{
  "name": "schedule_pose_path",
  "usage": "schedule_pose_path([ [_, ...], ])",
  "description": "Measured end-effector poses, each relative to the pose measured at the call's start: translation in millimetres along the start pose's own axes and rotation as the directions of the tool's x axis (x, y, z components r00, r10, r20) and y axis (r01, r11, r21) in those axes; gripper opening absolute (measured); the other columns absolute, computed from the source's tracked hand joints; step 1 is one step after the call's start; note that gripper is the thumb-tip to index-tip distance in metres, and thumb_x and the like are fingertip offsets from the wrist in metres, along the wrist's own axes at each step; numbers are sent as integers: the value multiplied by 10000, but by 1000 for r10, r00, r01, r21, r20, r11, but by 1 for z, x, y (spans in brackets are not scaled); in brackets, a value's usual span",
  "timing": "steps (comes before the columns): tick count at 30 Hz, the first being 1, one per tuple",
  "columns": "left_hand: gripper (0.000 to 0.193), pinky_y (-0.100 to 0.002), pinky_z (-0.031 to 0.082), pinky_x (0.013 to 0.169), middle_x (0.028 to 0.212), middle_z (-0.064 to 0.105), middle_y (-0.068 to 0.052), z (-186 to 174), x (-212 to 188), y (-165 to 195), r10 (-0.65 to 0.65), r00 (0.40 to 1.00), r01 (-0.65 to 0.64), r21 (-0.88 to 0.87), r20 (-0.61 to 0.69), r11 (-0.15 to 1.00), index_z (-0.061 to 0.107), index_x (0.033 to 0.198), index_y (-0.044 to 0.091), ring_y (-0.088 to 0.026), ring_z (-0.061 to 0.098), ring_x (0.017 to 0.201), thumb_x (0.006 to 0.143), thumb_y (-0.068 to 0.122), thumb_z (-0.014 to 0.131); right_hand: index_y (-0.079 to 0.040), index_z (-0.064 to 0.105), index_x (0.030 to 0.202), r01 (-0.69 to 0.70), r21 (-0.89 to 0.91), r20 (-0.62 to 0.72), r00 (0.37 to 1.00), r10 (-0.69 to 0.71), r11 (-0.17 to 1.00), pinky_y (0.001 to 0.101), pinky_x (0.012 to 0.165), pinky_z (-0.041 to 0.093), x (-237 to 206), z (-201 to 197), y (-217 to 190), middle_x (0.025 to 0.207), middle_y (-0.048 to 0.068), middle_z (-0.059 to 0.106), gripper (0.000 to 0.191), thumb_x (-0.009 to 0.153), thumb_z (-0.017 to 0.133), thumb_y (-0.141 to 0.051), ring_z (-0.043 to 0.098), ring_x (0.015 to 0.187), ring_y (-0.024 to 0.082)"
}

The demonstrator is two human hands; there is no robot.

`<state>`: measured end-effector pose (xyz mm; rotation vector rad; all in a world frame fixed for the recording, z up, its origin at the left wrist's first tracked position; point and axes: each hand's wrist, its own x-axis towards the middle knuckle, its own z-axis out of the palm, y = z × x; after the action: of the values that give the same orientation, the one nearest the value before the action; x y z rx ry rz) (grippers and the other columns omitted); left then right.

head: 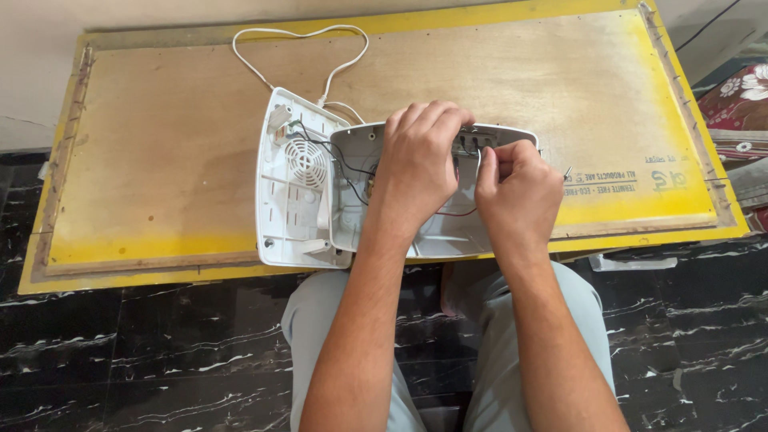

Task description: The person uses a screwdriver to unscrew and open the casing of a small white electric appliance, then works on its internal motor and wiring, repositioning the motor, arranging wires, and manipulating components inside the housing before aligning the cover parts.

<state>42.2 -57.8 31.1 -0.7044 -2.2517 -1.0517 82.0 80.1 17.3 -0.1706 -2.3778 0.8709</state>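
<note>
An opened white plastic appliance lies near the front edge of a wooden board (184,128), split into 2 halves side by side. The rear shell (444,232) is on the right, hollow side up, w/ black & red wires (352,164) running across to the front cover (292,192) on the left, which shows a round vent grille (307,162) on its inner face. A row of dark switch backs (474,144) sits along the shell's far wall.

Left hand (416,160) rests knuckles up over the shell's middle, fingers curled down inside; what they grip, if anything, can't be told. Right hand (516,192) is just beside it, thumb & forefinger pinched on a thin metal tool or wire end (479,164) pointing up at the switch backs; which of the 2 it is can't be made out.

A white power cord (300,36) loops from the appliance's top toward the board's far edge. The board has a yellow border & lies on a black marble floor (136,352). Person's knees in grey trousers (320,320) show below the forearms. A small screw (567,171) lies on the board right of the right hand.
</note>
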Motion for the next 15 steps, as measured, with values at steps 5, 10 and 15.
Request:
schedule_pose_path([
  [5,293,-433,425,1037,1115,685,-61,0,0,1,3,1000,-3,1,0,1000,674,1096,87,-283,615,1127,827,-15,620,-10,723,888,-29,10,15,999,28,1000,373,642,559,-1,-2,-1,765,142,742,160,953,757,-152,738,669,262],
  [10,272,-439,424,1040,1107,675,-63,2,0,4,-26,1000,27,22,-15,999,676,1096,90,-281,612,1119,829,41,674,-5,733,907,-27,25,34,999,26,999,367,665,568,2,-8,-3,780,143,745,168,942,766,-166,743,682,254],
  [15,262,-440,423,1041,1096,675,-61,3,0,4,-36,999,36,29,-18,999,680,1093,93,-275,614,1112,833,56,682,-15,746,914,-23,-1,26,999,23,1000,372,668,564,2,-9,-7,785,134,748,172,937,763,-185,740,684,260],
])
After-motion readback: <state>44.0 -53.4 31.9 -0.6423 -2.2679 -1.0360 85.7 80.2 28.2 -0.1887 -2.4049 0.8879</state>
